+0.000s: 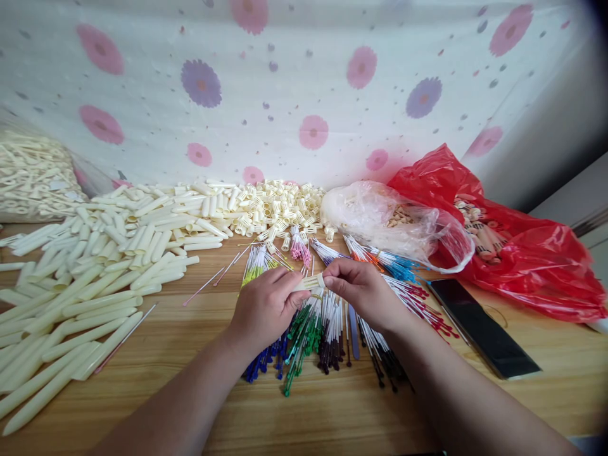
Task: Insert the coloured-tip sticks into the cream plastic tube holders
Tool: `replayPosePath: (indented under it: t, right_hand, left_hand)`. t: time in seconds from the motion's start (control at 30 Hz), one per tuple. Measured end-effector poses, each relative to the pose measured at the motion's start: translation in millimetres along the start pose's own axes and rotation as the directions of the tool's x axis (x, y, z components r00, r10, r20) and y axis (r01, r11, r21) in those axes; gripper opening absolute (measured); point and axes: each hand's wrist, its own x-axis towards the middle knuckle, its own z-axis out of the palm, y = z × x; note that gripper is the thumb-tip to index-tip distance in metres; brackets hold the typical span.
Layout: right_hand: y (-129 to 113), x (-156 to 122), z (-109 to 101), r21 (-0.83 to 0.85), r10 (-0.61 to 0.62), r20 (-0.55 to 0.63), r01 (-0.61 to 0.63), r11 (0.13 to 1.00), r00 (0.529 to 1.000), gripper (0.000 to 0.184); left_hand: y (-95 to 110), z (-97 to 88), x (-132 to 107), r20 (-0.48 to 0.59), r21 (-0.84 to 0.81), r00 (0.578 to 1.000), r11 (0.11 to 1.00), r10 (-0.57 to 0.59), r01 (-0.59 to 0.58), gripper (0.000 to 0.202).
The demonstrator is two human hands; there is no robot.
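Both of my hands meet over the middle of the table around a small cream plastic piece (310,284) with long slots in its side. Its left end is gripped between the thumb and fingers of my left hand (266,304). My right hand (363,288) pinches the right end, where the fingertips cover part of it. Below the hands fan out bundles of thin white sticks with coloured tips: green sticks (304,332), dark brown sticks (332,335) and blue sticks (268,361). Yellow-tipped sticks (259,259) and pink-tipped sticks (299,244) lie just beyond.
Long cream plastic tubes (104,278) are heaped at left, beside a clear bag (38,168) of small pieces. Slotted cream pieces (280,206) form a pile at the back. A clear plastic bag (370,202), a red bag (536,253) and a black phone (482,329) lie at right.
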Motion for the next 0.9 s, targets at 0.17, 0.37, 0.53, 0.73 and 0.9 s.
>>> replayPosePath:
  t: [0.17,0.37,0.53,0.73,0.9]
  right_hand:
    - [1.1,-0.9,0.3,0.246,0.026,0.015,-0.029,0.969,1.0,0.012]
    - [2.4,-3.4,8.4,0.217,0.126,-0.034,-0.116,0.969,0.991,0.016]
    - [0.1,-3.3,5.9,0.024,-0.063,-0.147,0.068,0.997,0.987,0.013]
    - [-7.3,-9.5,-53.4,-0.061,-0.236,-0.526,0.241,0.969,0.817,0.013]
    - [-0.1,-69.0,-130.5,-0.591,-0.147,-0.534,-0.243,0.769,0.833,0.014]
  left_hand:
    - [-4.5,-0.8,1.4,-0.063,-0.038,0.998,0.999,0.004,-0.007,0.032]
    - [-6.5,0.9,0.8,-0.089,-0.041,0.996,0.999,-0.004,0.0,0.03]
    - [-9.1,4.5,1.6,-0.001,-0.32,0.998,0.945,-0.068,0.064,0.028]
    - [-15.6,11.2,-1.5,0.182,-0.651,0.98,0.738,-0.075,0.177,0.039]
    - [-17.5,14.0,-3.5,0.182,-0.723,0.98,0.665,-0.077,0.187,0.039]
